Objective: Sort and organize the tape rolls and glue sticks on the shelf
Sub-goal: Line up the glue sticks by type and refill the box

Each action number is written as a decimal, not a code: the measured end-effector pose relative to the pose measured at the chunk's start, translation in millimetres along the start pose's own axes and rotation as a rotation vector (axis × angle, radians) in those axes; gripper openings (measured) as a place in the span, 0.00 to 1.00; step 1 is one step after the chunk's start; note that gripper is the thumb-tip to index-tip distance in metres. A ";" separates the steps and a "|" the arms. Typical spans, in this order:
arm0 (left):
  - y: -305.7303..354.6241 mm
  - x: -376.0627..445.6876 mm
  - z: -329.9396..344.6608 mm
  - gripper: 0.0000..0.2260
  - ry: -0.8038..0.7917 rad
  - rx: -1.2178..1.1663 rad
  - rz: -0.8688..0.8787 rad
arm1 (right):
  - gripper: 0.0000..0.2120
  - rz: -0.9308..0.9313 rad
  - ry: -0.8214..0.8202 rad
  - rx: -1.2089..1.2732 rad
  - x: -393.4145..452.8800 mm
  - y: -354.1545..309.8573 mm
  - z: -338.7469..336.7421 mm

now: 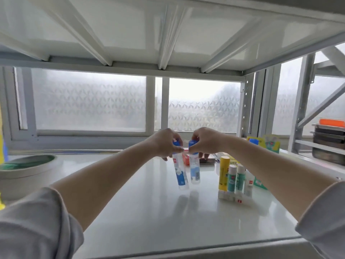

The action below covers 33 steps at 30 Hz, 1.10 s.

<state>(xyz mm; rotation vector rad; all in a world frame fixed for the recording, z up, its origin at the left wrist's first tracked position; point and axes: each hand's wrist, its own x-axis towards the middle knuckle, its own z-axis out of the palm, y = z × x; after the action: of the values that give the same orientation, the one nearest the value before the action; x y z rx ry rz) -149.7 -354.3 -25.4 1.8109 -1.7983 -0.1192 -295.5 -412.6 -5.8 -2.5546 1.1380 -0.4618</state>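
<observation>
Both hands are up over the middle of the glossy white shelf board, each pinching one glue tube by its blue cap. The left hand holds a clear tube with a blue-and-white label that hangs tilted, bottom swung right and just clear of the board. The right hand holds a matching tube hanging close to upright. The two tubes are just beside each other, possibly touching near the bottoms; can't tell. To the right stands a cluster: a tall yellow glue stick, two teal-labelled sticks and a small white one, with another white stick lying flat on the near side. Behind the hands are a red box and some dark flat item, partly hidden. A round cream bowl with a green inside sits far left. No tape rolls are clearly identifiable. Handling judgement: the tubes are light, rigid plastic with smooth, slick walls. A cap pinch is fine for carrying, but a loose cap could pull off, so mid-body is the safer hold. Narrow bases on a glossy board mean easy tipping, so set them down upright next to the standing cluster, without bumping it.
</observation>
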 end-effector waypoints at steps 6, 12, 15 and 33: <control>-21.5 -51.8 -50.8 0.06 -0.017 0.096 -0.072 | 0.06 -0.088 -0.064 0.136 -15.5 -53.1 15.2; -36.1 -97.7 -103.9 0.10 -0.145 0.051 -0.307 | 0.09 -0.082 -0.147 0.242 -24.7 -116.3 37.8; -42.3 -115.1 -118.9 0.13 -0.235 0.057 -0.372 | 0.12 -0.041 -0.252 0.298 -27.8 -142.4 44.1; -77.8 -129.0 -118.7 0.18 -0.145 -0.013 -0.327 | 0.15 -0.161 -0.108 -0.011 -17.5 -185.7 68.7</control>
<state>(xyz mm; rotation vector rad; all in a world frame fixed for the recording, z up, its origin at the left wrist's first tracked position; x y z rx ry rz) -38.4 -199.4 -4.7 2.1212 -1.5747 -0.3956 -156.5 -270.9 3.7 -2.6575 0.9046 -0.3503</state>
